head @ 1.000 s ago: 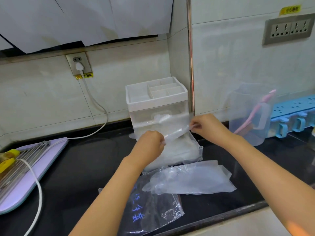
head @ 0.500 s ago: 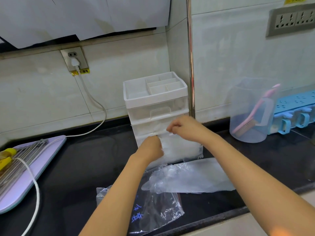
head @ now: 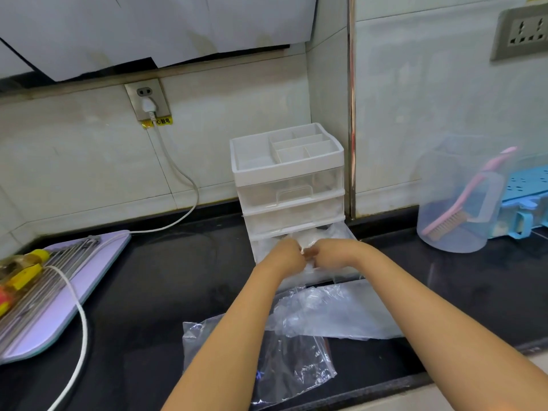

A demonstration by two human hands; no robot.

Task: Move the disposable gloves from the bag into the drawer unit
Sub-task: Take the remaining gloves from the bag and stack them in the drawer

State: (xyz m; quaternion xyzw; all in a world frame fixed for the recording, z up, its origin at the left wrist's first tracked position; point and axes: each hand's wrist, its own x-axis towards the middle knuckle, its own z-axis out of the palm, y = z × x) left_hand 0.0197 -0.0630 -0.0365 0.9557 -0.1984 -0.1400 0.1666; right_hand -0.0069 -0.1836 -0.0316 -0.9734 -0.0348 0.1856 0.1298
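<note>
Two hands met knuckle to knuckle over the pulled-out bottom drawer of the drawer unit! The left hand and right hand had their fingers curled under, pinching a wisp of thin clear glove between them, just above crinkled film already lying in that drawer. The unit was boxy and white-framed, with see-through drawer fronts, the upper two closed, and a divided tray on top. Near its front, on the glossy black counter, a limp heap of filmy gloves lay flat, overlapping the wrinkled clear bag with blue writing. A translucent jug holding a pink brush stood off to the right.
</note>
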